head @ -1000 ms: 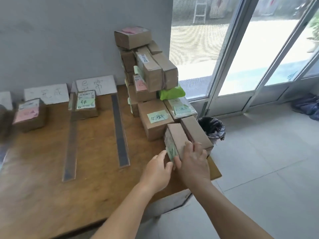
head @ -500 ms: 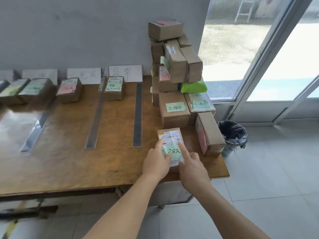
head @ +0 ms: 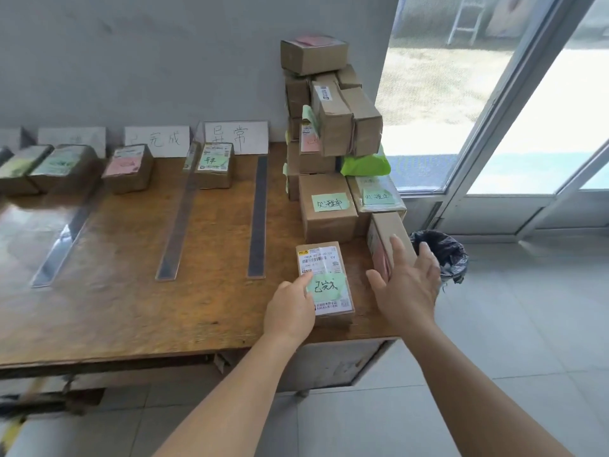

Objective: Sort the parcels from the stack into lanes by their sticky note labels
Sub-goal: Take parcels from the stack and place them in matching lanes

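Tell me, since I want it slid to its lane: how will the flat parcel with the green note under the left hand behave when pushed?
The flat parcel lies broad-face down, so it should slide rather than tip. Its cardboard looks stiff. The glossy table probably gives little drag. The green note on top may peel if rubbed.

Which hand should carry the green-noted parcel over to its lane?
Probably the left hand: it already rests on the parcel and is nearer the lanes. The right hand hovers open by the upright box.
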`<state>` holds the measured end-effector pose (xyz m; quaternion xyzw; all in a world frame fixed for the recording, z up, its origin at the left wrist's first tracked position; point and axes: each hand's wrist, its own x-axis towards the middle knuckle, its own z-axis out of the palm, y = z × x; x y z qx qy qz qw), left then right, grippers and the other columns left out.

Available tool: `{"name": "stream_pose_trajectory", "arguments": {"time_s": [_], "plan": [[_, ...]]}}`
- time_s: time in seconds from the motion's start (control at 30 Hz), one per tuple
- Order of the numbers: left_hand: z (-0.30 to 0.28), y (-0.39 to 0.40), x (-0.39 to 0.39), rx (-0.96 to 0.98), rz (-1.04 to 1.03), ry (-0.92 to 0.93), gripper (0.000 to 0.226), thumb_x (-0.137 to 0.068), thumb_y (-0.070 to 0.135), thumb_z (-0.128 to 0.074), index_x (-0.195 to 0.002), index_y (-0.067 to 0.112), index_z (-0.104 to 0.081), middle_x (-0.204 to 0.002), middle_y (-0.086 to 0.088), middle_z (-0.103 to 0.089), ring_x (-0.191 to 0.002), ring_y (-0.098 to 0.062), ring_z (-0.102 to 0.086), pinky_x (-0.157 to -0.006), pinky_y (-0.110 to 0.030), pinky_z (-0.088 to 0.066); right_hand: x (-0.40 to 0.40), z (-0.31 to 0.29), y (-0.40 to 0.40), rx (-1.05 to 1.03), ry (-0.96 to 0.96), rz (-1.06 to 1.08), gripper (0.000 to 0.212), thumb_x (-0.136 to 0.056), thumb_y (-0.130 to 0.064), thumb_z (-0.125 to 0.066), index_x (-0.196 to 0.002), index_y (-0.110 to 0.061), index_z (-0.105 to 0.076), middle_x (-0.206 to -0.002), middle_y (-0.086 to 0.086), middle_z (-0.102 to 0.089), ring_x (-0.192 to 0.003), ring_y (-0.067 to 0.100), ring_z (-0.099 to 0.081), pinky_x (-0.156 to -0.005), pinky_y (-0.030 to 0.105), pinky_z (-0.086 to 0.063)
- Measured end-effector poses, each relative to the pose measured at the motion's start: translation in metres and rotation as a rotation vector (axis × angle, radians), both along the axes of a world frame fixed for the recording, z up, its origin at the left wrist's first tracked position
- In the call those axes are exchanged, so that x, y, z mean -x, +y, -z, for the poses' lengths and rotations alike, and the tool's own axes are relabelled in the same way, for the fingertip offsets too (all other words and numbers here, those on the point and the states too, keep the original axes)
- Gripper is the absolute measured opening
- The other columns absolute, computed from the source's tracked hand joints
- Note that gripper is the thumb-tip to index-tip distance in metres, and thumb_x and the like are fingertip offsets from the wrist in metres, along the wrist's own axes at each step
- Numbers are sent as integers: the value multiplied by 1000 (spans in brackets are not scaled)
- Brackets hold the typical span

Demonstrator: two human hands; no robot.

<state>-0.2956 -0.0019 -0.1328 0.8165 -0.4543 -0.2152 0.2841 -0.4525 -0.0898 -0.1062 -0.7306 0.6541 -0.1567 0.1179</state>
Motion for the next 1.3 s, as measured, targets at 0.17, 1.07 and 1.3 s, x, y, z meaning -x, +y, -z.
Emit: {"name": "stream_pose_trajectory", "arguments": {"time_s": [0.17, 1.07, 1.3], "plan": [[0, 0, 0, 2, 11, -8, 43, -101, 24, -42, -143, 29, -41, -119, 1, -52, -91, -8, -54, -68, -20, -54, 6, 12, -14, -92, -82, 35, 63, -80, -48, -66, -132, -31, -35, -143, 11, -30, -128, 34, -28, -108, 45, -29], [8, 3, 5, -30, -71, 95, 41, -98, 30, -48, -138, 20, -45, -132, 2, -57, -110, -13, -59, -44, -6, -38, 30, 28, 20, -388, -765, 164, 29, -96, -33, -50, -122, -22, -43, -106, 5, -66, -91, 18, -66, -79, 42, -56], [10, 4, 7, -55, -98, 249, 42, -100, 30, -43, -141, 22, -42, -134, 3, -55, -115, -12, -56, -47, -5, -42, 36, 31, 22, -413, -667, 120, 27, -96, -31, -48, -121, -21, -49, -94, -6, -65, -80, 2, -60, -58, 23, -45]]}}
